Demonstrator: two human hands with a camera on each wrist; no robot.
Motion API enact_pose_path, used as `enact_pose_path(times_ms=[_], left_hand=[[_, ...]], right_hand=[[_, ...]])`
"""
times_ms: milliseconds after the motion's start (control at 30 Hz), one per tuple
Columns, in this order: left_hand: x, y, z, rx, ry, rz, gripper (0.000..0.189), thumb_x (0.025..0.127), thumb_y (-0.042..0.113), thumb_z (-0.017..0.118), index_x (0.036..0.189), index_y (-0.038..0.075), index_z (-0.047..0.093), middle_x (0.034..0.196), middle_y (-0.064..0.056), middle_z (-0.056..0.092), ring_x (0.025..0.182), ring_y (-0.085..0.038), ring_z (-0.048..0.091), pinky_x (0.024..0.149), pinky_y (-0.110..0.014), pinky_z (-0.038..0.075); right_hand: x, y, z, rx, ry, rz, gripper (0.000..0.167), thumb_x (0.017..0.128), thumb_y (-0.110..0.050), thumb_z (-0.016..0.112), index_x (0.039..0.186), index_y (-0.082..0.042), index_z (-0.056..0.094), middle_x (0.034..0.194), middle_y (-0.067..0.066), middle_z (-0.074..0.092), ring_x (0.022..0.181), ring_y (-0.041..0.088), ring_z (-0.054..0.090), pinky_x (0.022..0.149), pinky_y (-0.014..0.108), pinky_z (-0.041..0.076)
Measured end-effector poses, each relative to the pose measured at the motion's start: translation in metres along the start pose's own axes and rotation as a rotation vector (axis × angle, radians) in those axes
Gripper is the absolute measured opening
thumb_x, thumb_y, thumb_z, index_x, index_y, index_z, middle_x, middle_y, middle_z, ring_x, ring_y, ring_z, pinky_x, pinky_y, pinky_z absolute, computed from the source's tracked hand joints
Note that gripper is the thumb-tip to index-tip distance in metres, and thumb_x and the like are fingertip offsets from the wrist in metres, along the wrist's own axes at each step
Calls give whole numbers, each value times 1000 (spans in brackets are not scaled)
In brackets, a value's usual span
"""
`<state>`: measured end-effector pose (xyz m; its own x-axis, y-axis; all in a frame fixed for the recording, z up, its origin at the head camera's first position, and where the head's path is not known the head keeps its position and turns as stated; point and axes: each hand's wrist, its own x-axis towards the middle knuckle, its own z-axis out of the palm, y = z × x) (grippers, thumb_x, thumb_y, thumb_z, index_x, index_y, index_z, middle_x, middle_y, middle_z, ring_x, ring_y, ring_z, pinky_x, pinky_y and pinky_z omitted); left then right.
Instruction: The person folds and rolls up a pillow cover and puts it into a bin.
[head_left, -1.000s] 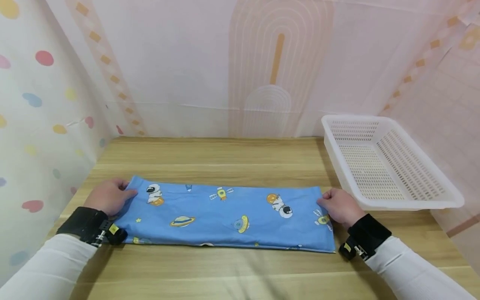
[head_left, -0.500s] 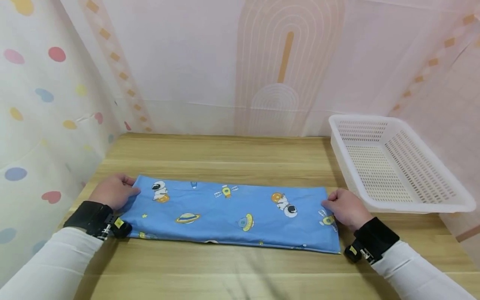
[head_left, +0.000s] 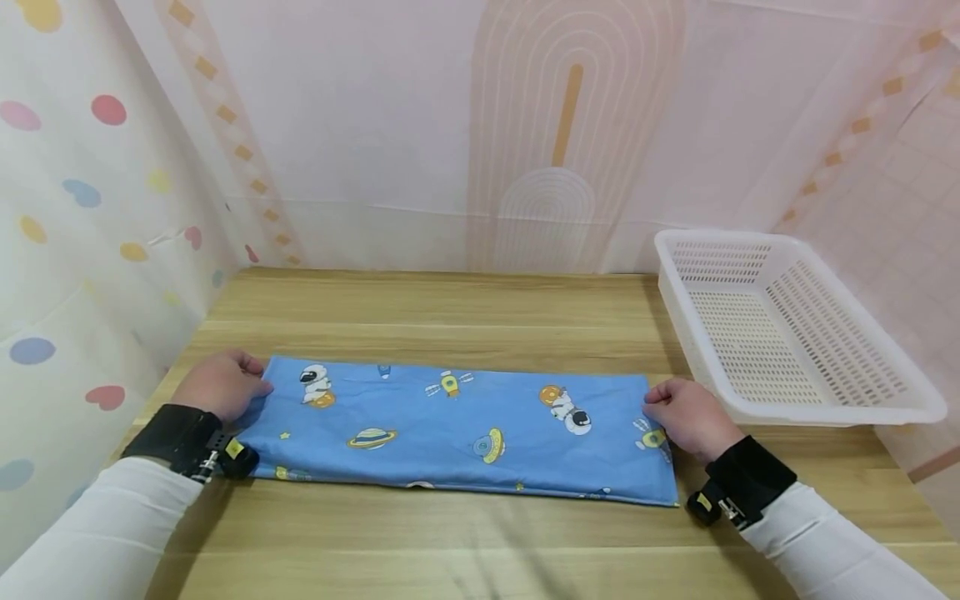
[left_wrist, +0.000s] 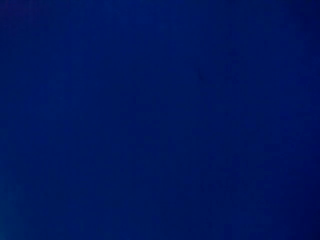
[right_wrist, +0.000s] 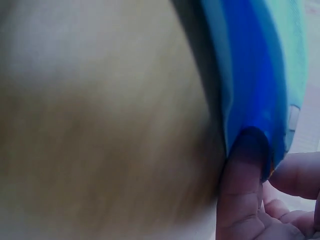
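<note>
A blue cloth (head_left: 450, 433) printed with astronauts, planets and spacecraft lies folded into a long strip across the wooden table. At its left end, my left hand (head_left: 219, 387) pinches the edge near the far corner. My right hand (head_left: 692, 418) pinches the opposite end between thumb and fingers. Close up in the right wrist view, the thumb (right_wrist: 242, 185) reaches into a fold of the cloth's edge, with a finger on the outer side. Only dark blue fills the left wrist view, so no fingers show there.
A white perforated plastic basket (head_left: 738, 333) stands at the back right, just beyond my right hand. Patterned curtains (head_left: 360, 133) border the back and sides of the wooden table (head_left: 420, 542). Black camera straps wrap both wrists.
The head view has shifted a little. The cloth's far left corner, raised a second ago, now lies lower and straighter. Both hands keep hold of the ends.
</note>
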<state>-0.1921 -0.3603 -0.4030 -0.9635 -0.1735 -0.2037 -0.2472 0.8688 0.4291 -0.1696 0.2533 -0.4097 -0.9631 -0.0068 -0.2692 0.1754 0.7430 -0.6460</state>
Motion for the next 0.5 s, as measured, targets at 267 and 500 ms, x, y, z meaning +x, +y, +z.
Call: enact_pose_path(times_ms=[267,500], left_hand=[[4,-5,1,-3,-8,-9,37,99,17,68,124,-10,61,113,-30,66,91,-39,60,72,-43,45],[2,0,5,36,41,48,28,98,13,69,116,-7,61,102,-25,66,86,-36,60,69,-40,44]], right_hand=[[0,-1,-1,-26,-14,-8,31,102,-8,61,128,9,63,114,22,67,93,26,61,73,30,49],[-3,-3,-1,-128,-25,-68,37,100,-10,63,130,11,64,117,23,69,95,28,62,78,35,52]])
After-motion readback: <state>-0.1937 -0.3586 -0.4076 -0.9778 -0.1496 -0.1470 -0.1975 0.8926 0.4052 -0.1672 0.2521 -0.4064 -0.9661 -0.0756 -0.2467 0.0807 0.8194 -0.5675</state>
